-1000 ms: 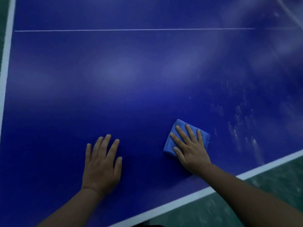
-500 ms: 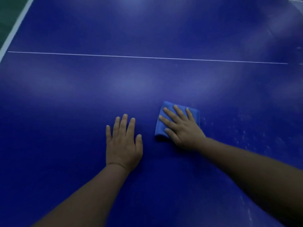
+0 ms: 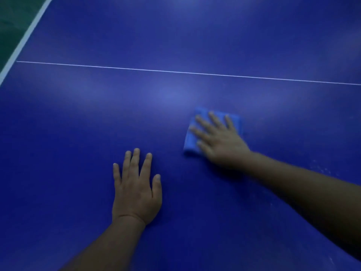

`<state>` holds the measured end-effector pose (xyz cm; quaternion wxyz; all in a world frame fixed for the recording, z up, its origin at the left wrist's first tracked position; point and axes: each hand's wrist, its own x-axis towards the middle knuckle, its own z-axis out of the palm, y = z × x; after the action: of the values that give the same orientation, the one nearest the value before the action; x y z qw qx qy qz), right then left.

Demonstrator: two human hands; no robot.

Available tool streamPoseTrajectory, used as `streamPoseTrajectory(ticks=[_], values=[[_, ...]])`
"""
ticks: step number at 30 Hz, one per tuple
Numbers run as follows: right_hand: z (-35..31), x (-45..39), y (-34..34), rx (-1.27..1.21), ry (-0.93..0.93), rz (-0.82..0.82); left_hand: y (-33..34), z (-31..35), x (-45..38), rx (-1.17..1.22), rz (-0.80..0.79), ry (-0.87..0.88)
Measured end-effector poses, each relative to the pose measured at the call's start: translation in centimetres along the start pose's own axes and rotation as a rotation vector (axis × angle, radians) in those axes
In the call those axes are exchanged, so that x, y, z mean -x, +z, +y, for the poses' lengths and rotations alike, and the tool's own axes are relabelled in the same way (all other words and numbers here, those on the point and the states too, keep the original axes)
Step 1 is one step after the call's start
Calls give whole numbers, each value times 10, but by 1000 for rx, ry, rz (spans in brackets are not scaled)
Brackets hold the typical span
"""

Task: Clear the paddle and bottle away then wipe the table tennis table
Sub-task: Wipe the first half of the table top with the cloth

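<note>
worktop: dark blue, smooth table tennis worktop (image 3: 82, 133) fills nearly the whole view; soft pale glare patches lie across its middle and far part.
floor: a wedge of green floor (image 3: 13, 14) shows at the far left corner, beyond the worktop's white border stripe (image 3: 25, 38).
centre line: a thin white line (image 3: 175, 72) crosses the worktop from the left border to the right edge of view, beyond both hands.
right arm: bare forearm comes in from the lower right, lying low over the worktop.
left arm: bare forearm comes up from the bottom edge.
left hand: left hand (image 3: 136, 190) lies flat, palm down on the bare worktop, fingers (image 3: 134, 163) straight and a little spread, holding nothing.
right hand: right hand (image 3: 220, 141) is blurred, palm down on the cloth, fingers straight and spread, pressing rather than gripping.
cloth: light blue folded square cloth (image 3: 190, 141) lies flat on the worktop under the right hand, just right of and beyond the left hand, near side of the centre line.
specks: faint pale specks (image 3: 320, 169) dot the worktop right of the right forearm.
</note>
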<state>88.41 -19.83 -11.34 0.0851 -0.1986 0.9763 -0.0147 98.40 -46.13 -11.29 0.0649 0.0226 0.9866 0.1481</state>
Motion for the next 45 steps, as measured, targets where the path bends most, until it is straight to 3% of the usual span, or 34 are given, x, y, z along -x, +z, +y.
streamPoseTrajectory(ticks=[3,8,13,16,18,20,23,26,29,32,34,36,39,41,43,45], values=[[17,-37,-10,-74,363,-8,0,-1,-1,-19,-15,-7],[-53,-23,5,-80,4,49,-2,1,-4,-39,-24,-5],[-55,-119,-3,-154,322,77,-1,0,-3,-56,-35,-5],[-80,-161,-10,-194,214,90,0,-1,-4,-43,-22,-3],[-55,-168,-12,-172,200,90,1,-1,-4,-38,-32,-3],[4,-157,-13,-98,373,127,2,-2,-3,-37,-32,-5],[114,-109,-15,-163,852,177,2,-3,-3,-45,-37,-2],[148,-78,-22,-245,1154,146,1,-4,-4,-57,-55,6],[87,-109,-21,-262,1010,184,1,-3,-4,-65,-78,-8],[-8,-143,-10,-160,400,99,2,-2,-5,-65,-60,-16],[-10,-141,-12,-130,187,12,1,-2,-5,-57,-58,-19],[42,-125,-13,-70,379,78,1,-2,-5,-52,-61,-14],[132,-84,-22,-210,988,162,0,0,-5,-50,-74,-15],[136,-76,-25,-278,1152,164,-2,0,-5,-55,-86,-23],[93,-89,-18,-237,928,172,-1,1,-5,-45,-76,-21],[36,-100,-2,-156,507,129,1,-1,-6,-29,-59,-20]])
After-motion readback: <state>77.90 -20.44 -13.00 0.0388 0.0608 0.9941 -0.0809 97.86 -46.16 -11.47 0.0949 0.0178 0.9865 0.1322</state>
